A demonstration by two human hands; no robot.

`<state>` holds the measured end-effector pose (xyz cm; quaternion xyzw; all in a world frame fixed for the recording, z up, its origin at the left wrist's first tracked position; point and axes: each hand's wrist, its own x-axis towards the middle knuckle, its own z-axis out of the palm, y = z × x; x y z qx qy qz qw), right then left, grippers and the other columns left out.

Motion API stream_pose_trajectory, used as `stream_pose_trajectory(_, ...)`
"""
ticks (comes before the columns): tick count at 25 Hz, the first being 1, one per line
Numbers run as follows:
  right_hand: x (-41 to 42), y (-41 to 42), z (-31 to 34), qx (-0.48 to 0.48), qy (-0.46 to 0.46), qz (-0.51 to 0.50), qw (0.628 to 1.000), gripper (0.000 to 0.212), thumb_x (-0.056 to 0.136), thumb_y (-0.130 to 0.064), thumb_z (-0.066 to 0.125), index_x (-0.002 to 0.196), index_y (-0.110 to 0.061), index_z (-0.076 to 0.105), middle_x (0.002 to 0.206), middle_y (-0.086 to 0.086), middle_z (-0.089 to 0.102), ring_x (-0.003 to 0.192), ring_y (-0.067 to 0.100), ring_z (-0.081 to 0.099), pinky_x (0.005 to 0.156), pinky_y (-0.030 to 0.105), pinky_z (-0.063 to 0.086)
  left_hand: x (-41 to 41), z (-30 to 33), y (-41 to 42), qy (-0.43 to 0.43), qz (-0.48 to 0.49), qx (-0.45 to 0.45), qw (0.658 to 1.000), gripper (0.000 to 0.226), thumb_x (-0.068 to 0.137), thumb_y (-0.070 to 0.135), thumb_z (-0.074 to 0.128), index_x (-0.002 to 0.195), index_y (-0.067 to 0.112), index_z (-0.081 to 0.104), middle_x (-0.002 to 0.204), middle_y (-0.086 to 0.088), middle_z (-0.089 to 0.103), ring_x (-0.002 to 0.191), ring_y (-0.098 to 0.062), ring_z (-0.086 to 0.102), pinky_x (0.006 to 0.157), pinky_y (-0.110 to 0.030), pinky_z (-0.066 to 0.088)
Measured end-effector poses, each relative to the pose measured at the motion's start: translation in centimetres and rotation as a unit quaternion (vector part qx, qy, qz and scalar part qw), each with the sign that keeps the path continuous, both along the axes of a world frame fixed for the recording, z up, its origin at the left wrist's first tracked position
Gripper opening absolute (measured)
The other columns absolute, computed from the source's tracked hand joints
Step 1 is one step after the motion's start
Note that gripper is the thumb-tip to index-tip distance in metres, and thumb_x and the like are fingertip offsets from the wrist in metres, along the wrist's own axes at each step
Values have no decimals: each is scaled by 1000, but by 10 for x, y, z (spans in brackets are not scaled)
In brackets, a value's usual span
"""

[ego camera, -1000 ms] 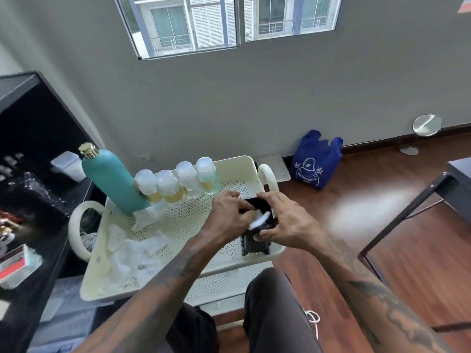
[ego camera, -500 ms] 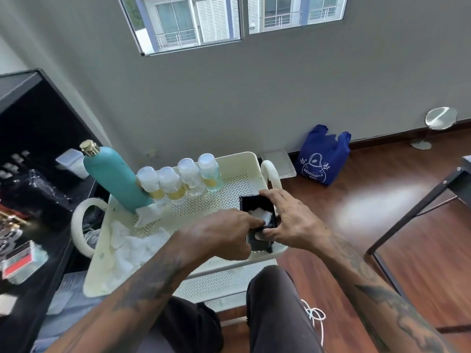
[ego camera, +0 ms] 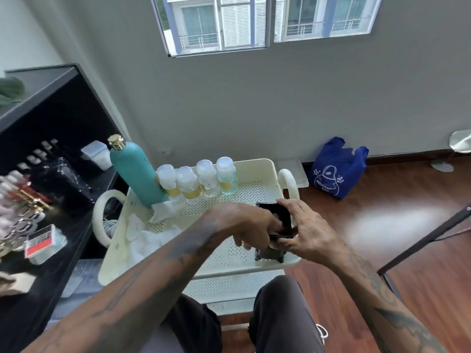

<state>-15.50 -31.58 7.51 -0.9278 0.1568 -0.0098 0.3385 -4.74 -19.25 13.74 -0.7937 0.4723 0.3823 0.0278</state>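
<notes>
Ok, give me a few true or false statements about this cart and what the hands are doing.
1. The left hand and the right hand meet at the black box. True.
2. The teal bottle has a silver cap. False: the cap is gold.
3. Four small clear bottles stand in a row beside the teal bottle. True.
4. The blue bag sits on the cart tray. False: it is on the floor by the wall.

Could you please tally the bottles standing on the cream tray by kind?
Teal bottle with gold cap: 1
Small clear bottles: 4
Total: 5
</notes>
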Motion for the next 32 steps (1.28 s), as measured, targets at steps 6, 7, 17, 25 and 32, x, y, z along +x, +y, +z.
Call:
stream_pose_trajectory(6, -6, 6, 14, -32, 72, 8, 997, 105, 75, -43, 76, 152, -39, 6, 158, -16, 18, 137, 13, 37, 111, 32, 34, 41, -28, 159, 22, 323, -314, 892, 33, 86, 12, 61, 104, 37, 72, 105, 15, 74, 82, -7, 69, 78, -23, 55)
stream_pose_trajectory(7, -10, 9, 20, -39, 102, 4, 994, 111, 75, -47, 75, 150, -43, -6, 160, -16, 11, 140, 17, 35, 112, 36, 34, 47, -49, 181, -28, 361, -266, 893, 30, 88, 13, 61, 106, 33, 72, 109, 11, 72, 85, -8, 67, 80, -23, 53)
stream_pose_trajectory(17, 66, 134, 35, -170, 55, 155, 972, 33, 95, -39, 51, 128, -38, 54, 128, -15, 52, 106, 9, 57, 94, 32, 47, 68, -139, 229, -97, 447, -173, 872, 43, 63, 37, 81, 104, 29, 70, 111, 5, 45, 117, -16, 43, 101, -35, 43)
stream_pose_trajectory(25, 179, 192, -70, -216, 57, 248, 943, 26, 92, -20, 59, 118, -25, 61, 133, 0, 50, 108, 20, 55, 86, 28, 49, 68, -149, 232, -108, 466, -217, 851, 27, 80, 26, 73, 107, 29, 70, 119, 5, 46, 119, -14, 40, 97, -32, 45)
stream_pose_trajectory(32, 177, 179, -72, 10, 31, 62, 998, 23, 96, -22, 55, 113, -12, 68, 113, 7, 67, 87, 18, 63, 80, 32, 54, 70, -150, 232, -118, 456, -212, 856, 30, 80, 26, 69, 109, 30, 67, 120, 5, 44, 117, -15, 38, 96, -32, 46)
